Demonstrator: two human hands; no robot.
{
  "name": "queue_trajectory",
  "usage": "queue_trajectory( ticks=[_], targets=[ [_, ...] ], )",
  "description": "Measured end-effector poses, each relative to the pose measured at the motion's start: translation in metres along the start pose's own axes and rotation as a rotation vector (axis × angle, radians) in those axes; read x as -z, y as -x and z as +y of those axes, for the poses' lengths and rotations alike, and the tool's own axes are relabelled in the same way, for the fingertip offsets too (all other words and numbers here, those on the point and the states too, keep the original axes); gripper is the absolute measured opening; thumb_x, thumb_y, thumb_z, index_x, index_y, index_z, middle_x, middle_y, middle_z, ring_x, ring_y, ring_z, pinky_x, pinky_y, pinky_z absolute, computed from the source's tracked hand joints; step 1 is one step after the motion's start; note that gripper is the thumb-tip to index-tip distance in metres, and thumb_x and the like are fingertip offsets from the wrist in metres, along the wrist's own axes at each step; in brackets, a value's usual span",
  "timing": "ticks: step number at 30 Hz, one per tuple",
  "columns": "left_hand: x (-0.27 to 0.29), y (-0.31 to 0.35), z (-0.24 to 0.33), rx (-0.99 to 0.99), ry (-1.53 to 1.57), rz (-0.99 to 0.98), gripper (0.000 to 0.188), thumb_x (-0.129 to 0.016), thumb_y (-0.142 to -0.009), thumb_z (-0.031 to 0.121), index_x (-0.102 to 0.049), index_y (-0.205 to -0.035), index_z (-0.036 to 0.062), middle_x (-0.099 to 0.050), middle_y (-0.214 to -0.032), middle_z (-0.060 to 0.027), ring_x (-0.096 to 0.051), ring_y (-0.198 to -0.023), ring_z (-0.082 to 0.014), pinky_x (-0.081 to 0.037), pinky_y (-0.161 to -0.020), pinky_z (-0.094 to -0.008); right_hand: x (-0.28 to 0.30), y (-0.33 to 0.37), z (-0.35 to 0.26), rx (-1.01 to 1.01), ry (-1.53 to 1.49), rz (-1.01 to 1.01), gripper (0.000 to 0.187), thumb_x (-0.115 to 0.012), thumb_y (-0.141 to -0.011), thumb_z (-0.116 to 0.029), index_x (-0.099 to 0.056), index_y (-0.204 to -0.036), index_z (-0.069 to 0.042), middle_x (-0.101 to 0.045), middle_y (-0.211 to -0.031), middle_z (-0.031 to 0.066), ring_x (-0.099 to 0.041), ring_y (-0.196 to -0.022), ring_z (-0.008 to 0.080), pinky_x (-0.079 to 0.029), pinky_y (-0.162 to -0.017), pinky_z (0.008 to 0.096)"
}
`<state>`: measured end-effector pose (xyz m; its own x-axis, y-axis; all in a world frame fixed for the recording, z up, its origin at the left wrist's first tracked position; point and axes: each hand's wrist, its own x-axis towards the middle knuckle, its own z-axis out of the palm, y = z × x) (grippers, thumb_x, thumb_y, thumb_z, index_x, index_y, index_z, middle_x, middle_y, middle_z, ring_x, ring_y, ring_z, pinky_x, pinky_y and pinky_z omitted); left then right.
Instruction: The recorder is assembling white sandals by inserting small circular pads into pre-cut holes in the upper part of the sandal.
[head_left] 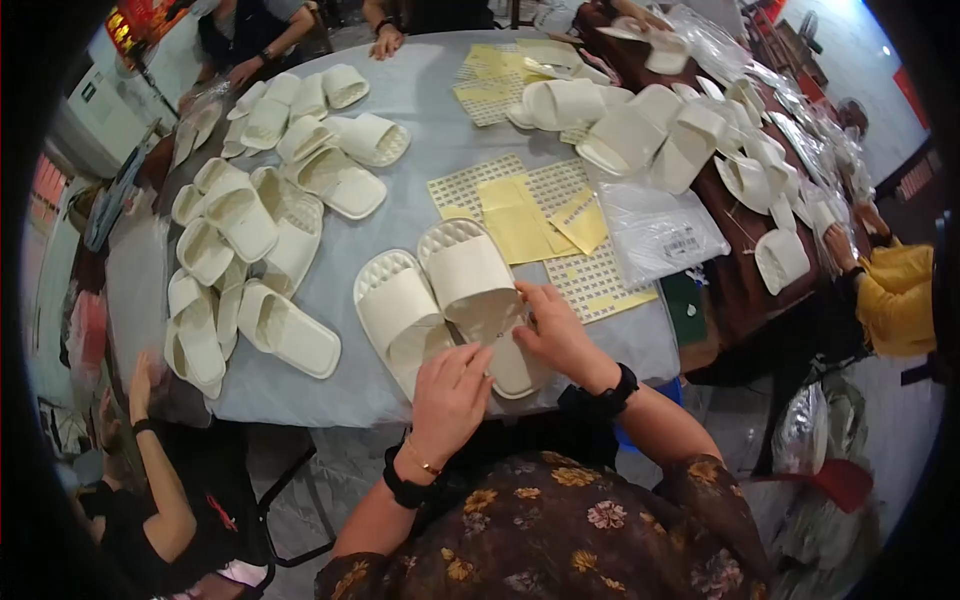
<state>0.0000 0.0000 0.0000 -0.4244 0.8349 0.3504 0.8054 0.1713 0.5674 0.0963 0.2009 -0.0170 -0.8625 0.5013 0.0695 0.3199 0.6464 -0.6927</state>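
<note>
A pair of cream open-toe slippers lies in front of me with toe ends pointing away: a left slipper [400, 305] and a right slipper [467, 272], side by side. My right hand [560, 330] grips the outer edge of the right slipper beside its strap, thumb over the insole. Above the heel ends, my left hand [452, 395] has its fingers stretched out close together, fingertips at the right slipper's insole. It covers part of both heels. Yellow-backed sticker sheets [520, 215] lie just beyond the pair.
Piled slippers [240, 215] cover the table's left side; more slippers [645, 125] lie at the far right. A clear plastic bag stack [660, 235] rests beside the sheets on the grey table cover [400, 190]. Other people sit around; a yellow-sleeved person's hand [840, 245] is at right.
</note>
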Motion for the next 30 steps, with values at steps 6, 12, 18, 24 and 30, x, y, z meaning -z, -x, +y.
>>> queue_trajectory(
  ticks=[6, 12, 18, 24, 30],
  targets=[
    [-0.024, -0.019, 0.000, -0.084, -0.217, -0.141, 0.053, -0.070, -0.084, 0.029, -0.058, -0.129, 0.0061, -0.053, -0.136, -0.0131, -0.047, -0.124, -0.0340, -0.038, -0.103, -0.0465, 0.003, 0.019, -0.004, 0.036, -0.101, 0.028, 0.055, -0.070, -0.077, -0.007, -0.052, -0.129, -0.003, -0.056, -0.109, 0.0202, -0.057, -0.100, 0.0398, -0.049, -0.086, 0.0442],
    [-0.032, -0.015, -0.005, -0.115, -0.230, -0.092, 0.054, -0.070, -0.083, 0.034, -0.059, -0.129, 0.0075, -0.053, -0.136, -0.0130, -0.048, -0.124, -0.0324, -0.040, -0.101, -0.0448, 0.026, 0.040, 0.018, -0.011, -0.148, 0.061, 0.029, -0.070, -0.079, -0.007, -0.065, -0.107, -0.004, -0.061, -0.099, 0.0147, -0.063, -0.089, 0.0339, -0.052, -0.079, 0.0408],
    [-0.032, -0.016, -0.005, -0.114, -0.213, -0.075, 0.052, -0.069, -0.084, 0.033, -0.060, -0.128, 0.0067, -0.052, -0.137, -0.0140, -0.048, -0.125, -0.0330, -0.039, -0.102, -0.0449, 0.073, 0.032, 0.046, -0.081, -0.063, 0.186, 0.022, -0.070, -0.082, -0.009, -0.068, -0.103, -0.002, -0.063, -0.097, 0.0165, -0.066, -0.076, 0.0306, -0.054, -0.072, 0.0379],
    [-0.032, -0.014, -0.006, -0.102, -0.208, -0.079, 0.051, -0.069, -0.085, 0.032, -0.060, -0.128, 0.0065, -0.052, -0.137, -0.0147, -0.047, -0.125, -0.0334, -0.038, -0.103, -0.0458, 0.101, 0.001, 0.063, -0.073, 0.094, 0.182, 0.025, -0.067, -0.083, -0.011, -0.068, -0.106, -0.001, -0.062, -0.095, 0.0173, -0.064, -0.079, 0.0308, -0.052, -0.073, 0.0387],
    [-0.030, -0.016, -0.003, -0.111, -0.218, -0.077, 0.049, -0.068, -0.086, 0.032, -0.061, -0.126, 0.0052, -0.053, -0.135, -0.0162, -0.049, -0.123, -0.0362, -0.039, -0.103, -0.0462, 0.100, -0.042, 0.068, -0.050, 0.166, 0.155, 0.024, -0.066, -0.083, -0.013, -0.069, -0.104, 0.000, -0.063, -0.094, 0.0190, -0.063, -0.085, 0.0341, -0.051, -0.078, 0.0414]
  ],
)
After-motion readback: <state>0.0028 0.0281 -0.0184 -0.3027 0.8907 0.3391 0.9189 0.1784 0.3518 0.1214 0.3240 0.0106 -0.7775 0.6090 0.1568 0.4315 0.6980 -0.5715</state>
